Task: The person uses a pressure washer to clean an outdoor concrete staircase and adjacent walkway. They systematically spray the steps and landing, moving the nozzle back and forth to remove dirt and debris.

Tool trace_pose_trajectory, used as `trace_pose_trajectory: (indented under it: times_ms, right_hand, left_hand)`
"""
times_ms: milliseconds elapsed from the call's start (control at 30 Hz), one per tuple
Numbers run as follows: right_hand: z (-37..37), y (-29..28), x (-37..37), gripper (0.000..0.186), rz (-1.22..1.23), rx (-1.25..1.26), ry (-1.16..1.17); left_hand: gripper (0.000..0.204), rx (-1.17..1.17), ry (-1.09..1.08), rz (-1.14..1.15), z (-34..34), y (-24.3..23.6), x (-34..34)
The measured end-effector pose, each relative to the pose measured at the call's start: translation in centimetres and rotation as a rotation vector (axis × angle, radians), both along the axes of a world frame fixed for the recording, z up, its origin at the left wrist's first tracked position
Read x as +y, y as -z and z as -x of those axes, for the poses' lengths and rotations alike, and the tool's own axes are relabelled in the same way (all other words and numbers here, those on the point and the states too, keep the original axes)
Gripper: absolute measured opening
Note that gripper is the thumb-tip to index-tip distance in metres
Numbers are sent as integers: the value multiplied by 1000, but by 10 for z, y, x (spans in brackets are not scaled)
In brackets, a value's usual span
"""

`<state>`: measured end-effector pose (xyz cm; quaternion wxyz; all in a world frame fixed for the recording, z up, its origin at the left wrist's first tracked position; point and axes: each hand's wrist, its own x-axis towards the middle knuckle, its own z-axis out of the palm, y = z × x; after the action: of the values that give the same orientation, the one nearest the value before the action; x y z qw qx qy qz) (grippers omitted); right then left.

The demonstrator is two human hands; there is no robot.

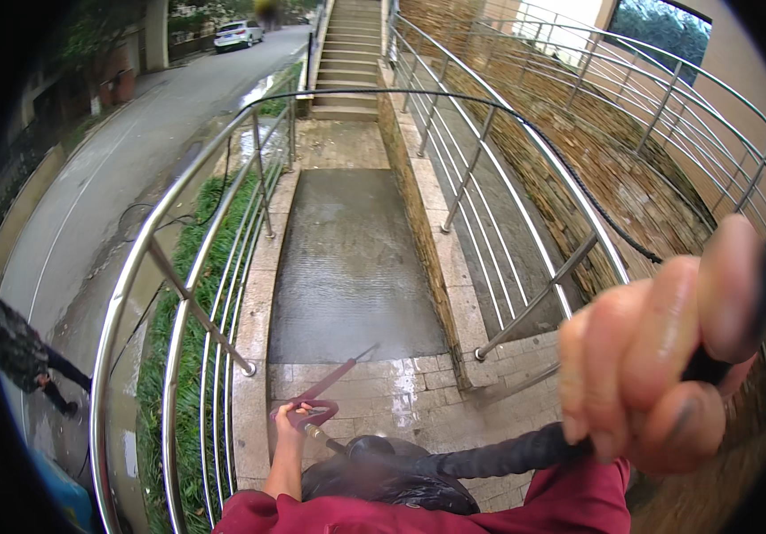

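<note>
My left hand point(289, 424) is closed around the handle of a dark red pressure washer spray gun point(326, 384). The gun's thin lance points forward and right over the wet paving, and faint mist hangs around its tip. Large and close on the right, my right hand point(650, 356) grips a thick black wrapped hose point(515, 452), fingers curled round it. That hose runs low across my front toward the brass fitting point(314, 432) at the back of the gun. A black hose point(441, 93) also stretches over the tops of both railings ahead.
Steel railings point(189, 298) on stone curbs flank a wet concrete ramp point(347, 249) leading to stairs point(347, 53). Grass point(174, 378) grows beyond the left railing. On the road are a white car point(238, 34) and, nearer, a person in camouflage point(18, 343). A stone-clad wall point(570, 147) rises right.
</note>
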<state>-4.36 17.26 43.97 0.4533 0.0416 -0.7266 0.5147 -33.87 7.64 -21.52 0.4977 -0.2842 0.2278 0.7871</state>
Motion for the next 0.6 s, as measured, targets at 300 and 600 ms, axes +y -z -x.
trace_pose_trajectory:
  times_ms: [300, 600]
  right_hand:
    - [8, -15, -78, 44, -51, 241, -518]
    - [-12, -38, -177, 30, -36, 475, -757]
  left_hand:
    - [42, 112, -246, 12, -125, 15, -152]
    - [33, 192, -284, 7, -250, 42, -294]
